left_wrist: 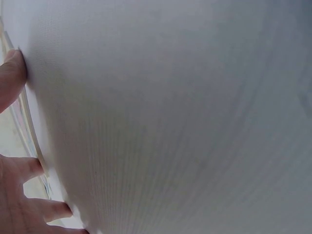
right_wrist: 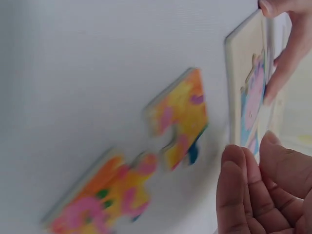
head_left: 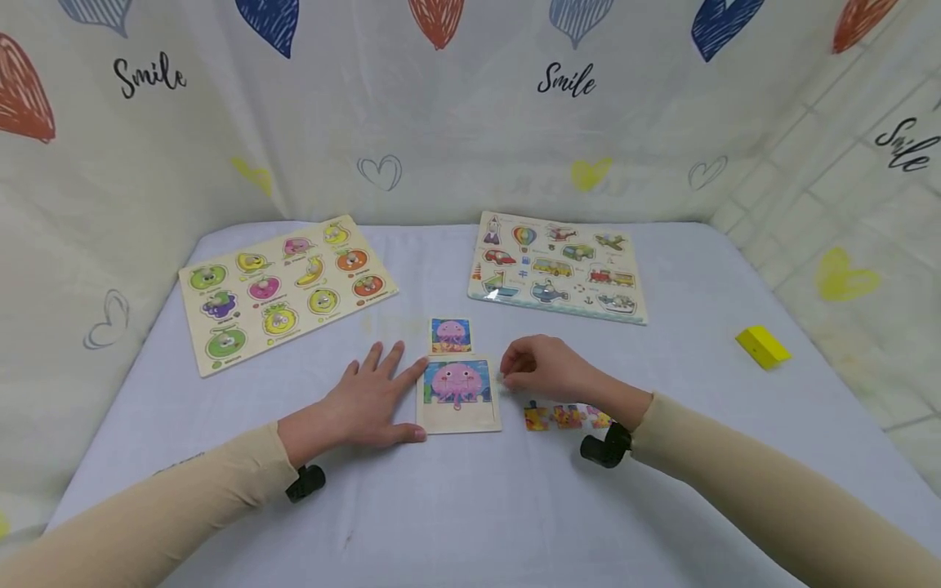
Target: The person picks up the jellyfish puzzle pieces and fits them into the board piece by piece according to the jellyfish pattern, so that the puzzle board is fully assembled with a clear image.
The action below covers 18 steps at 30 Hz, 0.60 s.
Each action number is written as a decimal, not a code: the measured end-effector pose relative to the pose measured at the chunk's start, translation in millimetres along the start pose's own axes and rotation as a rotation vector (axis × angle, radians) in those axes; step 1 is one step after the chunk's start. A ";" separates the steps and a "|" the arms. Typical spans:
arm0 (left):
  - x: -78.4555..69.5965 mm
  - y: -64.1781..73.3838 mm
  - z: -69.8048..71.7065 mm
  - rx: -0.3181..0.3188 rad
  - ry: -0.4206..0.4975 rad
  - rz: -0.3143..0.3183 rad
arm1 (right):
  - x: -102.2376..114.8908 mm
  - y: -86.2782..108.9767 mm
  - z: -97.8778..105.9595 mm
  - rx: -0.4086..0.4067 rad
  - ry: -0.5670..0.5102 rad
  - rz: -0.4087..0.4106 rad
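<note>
A small wooden jigsaw tray [head_left: 461, 419] lies mid-table, its upper part filled with a pink octopus picture and its lower part bare wood. Above it is a small octopus picture card [head_left: 451, 336]. My left hand [head_left: 360, 402] lies spread at the tray's left side, thumb and index finger touching its edge. Just off the tray's right edge hovers my right hand [head_left: 550, 367], fingers loosely bent; the right wrist view shows a gap between thumb and fingers, with nothing visible in it. Below it lie several yellow-orange jigsaw pieces [right_wrist: 183, 114], partly hidden by the wrist in the head view.
A fruit puzzle board [head_left: 290, 294] sits at the back left, and a vehicle puzzle board [head_left: 556, 268] at the back right. Farther right is a yellow block [head_left: 764, 347]. A patterned curtain [head_left: 470, 106] hangs behind the white-covered table [head_left: 441, 514].
</note>
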<state>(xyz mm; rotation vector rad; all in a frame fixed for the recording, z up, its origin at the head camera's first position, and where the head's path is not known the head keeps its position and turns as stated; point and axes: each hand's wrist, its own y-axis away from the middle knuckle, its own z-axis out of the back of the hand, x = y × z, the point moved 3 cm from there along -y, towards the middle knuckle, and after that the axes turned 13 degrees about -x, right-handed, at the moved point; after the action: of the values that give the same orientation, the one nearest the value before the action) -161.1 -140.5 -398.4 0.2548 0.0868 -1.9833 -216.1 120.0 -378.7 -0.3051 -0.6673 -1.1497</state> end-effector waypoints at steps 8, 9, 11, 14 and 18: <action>1.2 -0.4 2.3 0.002 0.000 0.006 | -20.8 19.5 14.7 -0.042 0.016 0.015; 1.4 -0.5 2.2 0.002 0.001 0.007 | -23.0 21.5 14.7 -0.043 0.028 0.010; 1.7 -0.7 2.0 0.001 0.000 0.005 | -25.7 26.3 14.3 -0.045 0.051 0.000; 1.9 -1.0 1.7 -0.005 -0.007 0.001 | -27.1 31.9 11.9 -0.049 0.095 0.028; 2.0 -1.1 1.5 -0.010 -0.008 -0.002 | -25.7 36.2 7.7 -0.054 0.149 0.101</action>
<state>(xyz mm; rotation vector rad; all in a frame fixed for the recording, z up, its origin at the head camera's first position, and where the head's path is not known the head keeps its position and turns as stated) -163.1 -142.1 -397.5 0.2405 0.0913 -1.9854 -191.9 157.5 -385.0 -0.2931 -0.4856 -1.0838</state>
